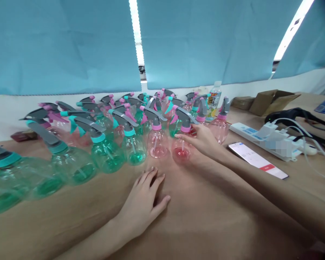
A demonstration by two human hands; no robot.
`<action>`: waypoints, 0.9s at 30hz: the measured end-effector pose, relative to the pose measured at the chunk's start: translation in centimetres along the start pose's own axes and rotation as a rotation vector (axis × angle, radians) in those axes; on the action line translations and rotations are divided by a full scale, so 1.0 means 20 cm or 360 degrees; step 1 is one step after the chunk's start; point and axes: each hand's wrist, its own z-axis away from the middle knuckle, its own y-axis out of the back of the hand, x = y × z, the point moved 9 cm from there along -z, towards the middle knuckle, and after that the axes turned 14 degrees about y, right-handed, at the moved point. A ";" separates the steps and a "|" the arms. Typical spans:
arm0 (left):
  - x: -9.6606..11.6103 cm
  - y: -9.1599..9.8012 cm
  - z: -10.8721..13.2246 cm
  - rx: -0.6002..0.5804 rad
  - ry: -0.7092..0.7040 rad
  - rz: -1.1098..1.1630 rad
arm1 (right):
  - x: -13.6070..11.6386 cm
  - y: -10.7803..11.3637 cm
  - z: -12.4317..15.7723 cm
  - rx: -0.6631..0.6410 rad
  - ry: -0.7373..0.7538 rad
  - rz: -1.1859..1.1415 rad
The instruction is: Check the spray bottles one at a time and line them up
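Observation:
My right hand (202,137) grips a pink spray bottle (182,153) by its upper body, just below the pink collar. The thumb lies across the front, while the other fingers are partly hidden behind. This bottle stands upright on the wooden table. My left hand (144,196) rests on the tabletop with fingers spread and nothing in it. Beyond its fingertips stand a paler pink spray bottle (157,144) and a green spray bottle (134,150) with a turquoise collar. Another pink spray bottle (220,128) stands to the right of my right hand.
Several green spray bottles (108,155) line the left side, with more bottles crowded behind. A drink bottle (214,99) stands at the back. To the right are a phone (256,159), a white power strip (265,141) with cables, and a cardboard box (269,103).

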 end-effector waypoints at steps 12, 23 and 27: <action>-0.02 -0.01 0.01 -0.0005 -0.0018 0.0029 | 0.04 -0.05 -0.11 -0.0021 -0.0041 0.0069; -0.02 -0.02 0.01 -0.0033 0.0005 0.0018 | 0.05 -0.09 -0.15 0.0042 -0.0037 0.0130; -0.01 -0.01 0.01 -0.0042 -0.0006 0.0017 | 0.06 -0.08 -0.14 0.0023 -0.0022 0.0129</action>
